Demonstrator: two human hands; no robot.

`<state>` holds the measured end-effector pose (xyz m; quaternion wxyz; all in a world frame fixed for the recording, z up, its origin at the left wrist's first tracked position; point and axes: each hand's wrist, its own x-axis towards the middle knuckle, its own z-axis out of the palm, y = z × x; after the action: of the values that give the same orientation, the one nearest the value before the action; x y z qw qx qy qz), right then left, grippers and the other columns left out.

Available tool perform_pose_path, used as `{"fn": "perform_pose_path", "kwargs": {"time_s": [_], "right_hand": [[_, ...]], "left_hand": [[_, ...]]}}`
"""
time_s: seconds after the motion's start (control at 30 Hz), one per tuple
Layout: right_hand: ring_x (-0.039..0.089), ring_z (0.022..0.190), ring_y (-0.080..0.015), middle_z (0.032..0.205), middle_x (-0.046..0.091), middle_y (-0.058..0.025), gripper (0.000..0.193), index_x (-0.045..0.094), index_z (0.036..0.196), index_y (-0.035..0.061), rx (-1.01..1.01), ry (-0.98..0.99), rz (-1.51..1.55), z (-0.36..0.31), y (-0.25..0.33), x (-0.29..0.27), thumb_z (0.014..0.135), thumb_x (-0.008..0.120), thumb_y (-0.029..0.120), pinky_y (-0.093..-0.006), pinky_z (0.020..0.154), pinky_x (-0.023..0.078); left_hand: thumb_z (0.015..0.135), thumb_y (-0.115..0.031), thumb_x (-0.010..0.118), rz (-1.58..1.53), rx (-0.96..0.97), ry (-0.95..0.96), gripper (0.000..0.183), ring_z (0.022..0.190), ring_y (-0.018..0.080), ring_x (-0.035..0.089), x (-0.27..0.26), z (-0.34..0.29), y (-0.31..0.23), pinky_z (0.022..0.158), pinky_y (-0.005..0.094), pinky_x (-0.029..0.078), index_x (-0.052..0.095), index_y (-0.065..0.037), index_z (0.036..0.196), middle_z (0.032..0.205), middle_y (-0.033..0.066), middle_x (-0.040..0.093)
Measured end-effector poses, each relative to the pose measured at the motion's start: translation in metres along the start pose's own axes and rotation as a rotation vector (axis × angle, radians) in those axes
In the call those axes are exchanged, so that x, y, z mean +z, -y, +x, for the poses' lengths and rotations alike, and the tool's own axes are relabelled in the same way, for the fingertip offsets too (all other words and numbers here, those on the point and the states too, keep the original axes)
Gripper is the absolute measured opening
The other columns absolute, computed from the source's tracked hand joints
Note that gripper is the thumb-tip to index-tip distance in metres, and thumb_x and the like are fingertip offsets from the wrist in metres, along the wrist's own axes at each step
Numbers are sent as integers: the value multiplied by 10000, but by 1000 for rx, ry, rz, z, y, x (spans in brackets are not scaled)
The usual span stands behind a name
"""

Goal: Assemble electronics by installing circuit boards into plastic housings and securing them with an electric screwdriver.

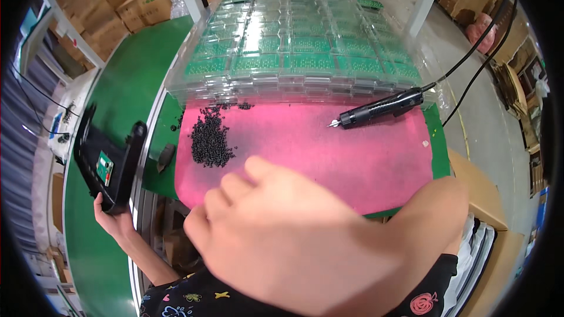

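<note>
At the left, my left hand (pixel 114 221) grips the near end of a black plastic housing (pixel 134 155), held tilted over the green bench. A small green circuit board (pixel 105 168) sits inside that housing. My right hand (pixel 282 217) is large in the foreground above the pink mat (pixel 329 164), its back toward me and its fingers curled in. Its palm is hidden, so I cannot see whether anything is in it. Beyond its fingers lies a heap of small black screws (pixel 210 144). A black electric screwdriver (pixel 382 109) rests on the mat at the right, its tip pointing left.
Stacked clear plastic trays (pixel 264 89) with rows of green circuit boards stand behind the mat. A dark cable (pixel 470 54) runs from the screwdriver to the upper right. Beside the mat lies a small dark piece (pixel 166 157). An open cardboard box (pixel 490 264) stands at the lower right.
</note>
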<state>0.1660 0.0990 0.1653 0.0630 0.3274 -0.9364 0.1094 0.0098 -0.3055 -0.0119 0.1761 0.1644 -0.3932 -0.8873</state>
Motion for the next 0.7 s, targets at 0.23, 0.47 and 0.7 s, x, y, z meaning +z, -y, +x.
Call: {"fn": "perform_pose_path", "kwargs": {"time_s": [0.23, 0.47, 0.7], "right_hand": [[600, 849, -251, 879, 603, -69, 261, 626, 983, 64, 127, -228, -42, -71, -59, 7, 761, 733, 149, -371, 739, 475], [605, 1012, -315, 1113, 616, -190, 300, 583, 1143, -32, 1026, -794, -236, -270, -59, 52, 844, 597, -8, -407, 909, 474], [566, 1046, -320, 1189, 591, -187, 333, 542, 1186, -25, 1674, -217, -1291, -654, 43, 192, 975, 552, 233, -436, 905, 443]], "left_hand": [[934, -224, 643, -11, 129, -29, 426, 1111, 252, 610, -49, 112, 3, 930, 408, 501, 546, -32, 1302, 1284, 114, 606], [927, -25, 521, 429, 603, 82, 590, 1389, 257, 392, 27, 48, 49, 1128, 385, 301, 353, -19, 1492, 1565, 144, 361], [922, 17, 518, 540, 444, 699, 151, 919, 106, 561, 129, -34, 102, 788, 247, 451, 635, -4, 1014, 1008, 31, 609]]}}
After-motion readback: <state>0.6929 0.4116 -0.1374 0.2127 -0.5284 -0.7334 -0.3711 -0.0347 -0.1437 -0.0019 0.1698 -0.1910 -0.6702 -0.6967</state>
